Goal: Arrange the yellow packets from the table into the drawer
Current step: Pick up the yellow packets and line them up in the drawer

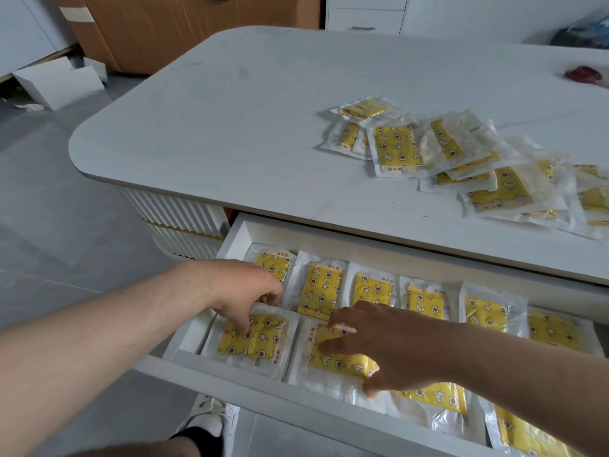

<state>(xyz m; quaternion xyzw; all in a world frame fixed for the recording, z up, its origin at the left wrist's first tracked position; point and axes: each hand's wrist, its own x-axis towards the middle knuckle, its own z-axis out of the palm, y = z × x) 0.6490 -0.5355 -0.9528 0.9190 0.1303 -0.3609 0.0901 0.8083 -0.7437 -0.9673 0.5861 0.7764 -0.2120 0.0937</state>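
Packet (333, 361) beneath right hand (390, 346) (palm down)

Your bare left forearm (108, 328) and right forearm (534, 374) both reach forward and down. Your left grip (244, 291) hangs palm down, fingers bent downward; whether they pinch is unclear. Your right grip (389, 347) lies flat, fingers spread, thumb out.
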